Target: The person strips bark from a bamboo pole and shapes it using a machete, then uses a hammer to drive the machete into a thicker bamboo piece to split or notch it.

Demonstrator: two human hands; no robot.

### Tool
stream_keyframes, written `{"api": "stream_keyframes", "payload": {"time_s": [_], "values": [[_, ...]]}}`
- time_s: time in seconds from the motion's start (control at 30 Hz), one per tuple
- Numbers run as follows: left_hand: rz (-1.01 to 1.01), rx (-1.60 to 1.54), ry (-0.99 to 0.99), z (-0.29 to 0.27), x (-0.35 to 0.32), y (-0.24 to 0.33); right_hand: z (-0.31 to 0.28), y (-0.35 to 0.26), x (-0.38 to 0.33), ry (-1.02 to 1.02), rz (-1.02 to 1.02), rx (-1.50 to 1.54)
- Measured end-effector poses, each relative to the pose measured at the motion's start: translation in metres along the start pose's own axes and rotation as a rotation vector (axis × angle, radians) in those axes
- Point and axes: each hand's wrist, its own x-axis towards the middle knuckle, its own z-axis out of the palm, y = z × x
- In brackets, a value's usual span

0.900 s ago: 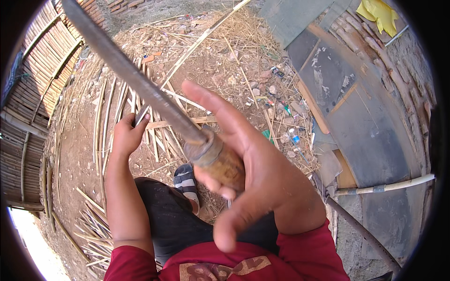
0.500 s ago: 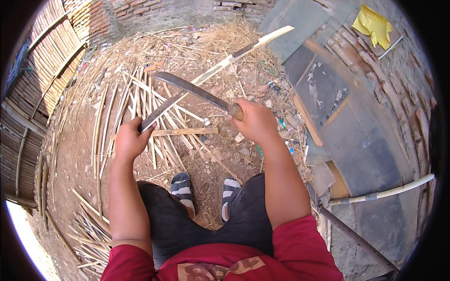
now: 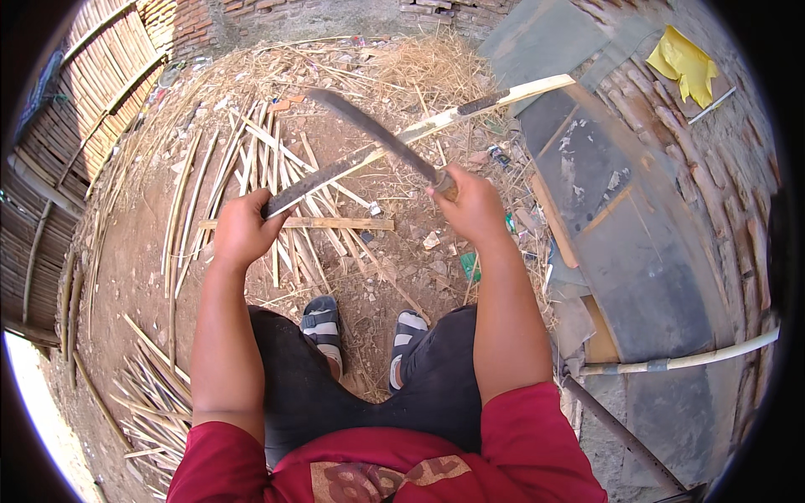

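Note:
My left hand (image 3: 243, 228) is closed round the near end of a long split bamboo strip (image 3: 327, 175). The strip slants up and away to the right, with dark patches on its surface and a pale, bare far end. In my right hand (image 3: 474, 204) is the wooden handle of a machete, whose dark, slightly curved blade (image 3: 360, 121) points up and to the left. The blade crosses over the middle of the strip; whether the two touch, I cannot tell.
Loose bamboo strips (image 3: 272, 155) lie piled on the dirt ahead, with a flat wooden slat (image 3: 344, 224) across them. Another strip heap (image 3: 151, 407) is at lower left. Dark boards (image 3: 646, 277) lean at right, near a pale pole (image 3: 713, 355) and a yellow sheet (image 3: 685, 65).
Both hands have moved a little farther out. The bamboo strip now slopes less steeply, its far end having swung right. The machete has shifted right and its blade tilts more upward.

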Motion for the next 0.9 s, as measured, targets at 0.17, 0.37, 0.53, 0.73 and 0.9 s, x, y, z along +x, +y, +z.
{"api": "stream_keyframes", "payload": {"time_s": [0.17, 0.37, 0.53, 0.73, 0.9], "values": [[-0.007, 0.001, 0.026, -0.004, 0.000, 0.002, 0.005, 0.055, 0.012, 0.328, 0.173, 0.210], [0.015, 0.010, 0.071, -0.022, -0.002, 0.006, -0.004, -0.017, -0.007, -0.051, -0.107, 0.051], [-0.068, 0.017, 0.018, -0.066, -0.050, -0.016, -0.007, 0.003, -0.009, 0.125, -0.158, 0.319], [-0.125, 0.080, 0.120, -0.082, -0.152, -0.061, -0.017, 0.016, -0.009, 0.193, 0.013, 0.442], [-0.229, 0.048, 0.150, -0.071, -0.192, -0.060, -0.009, -0.004, -0.015, -0.030, -0.001, 0.546]]}}
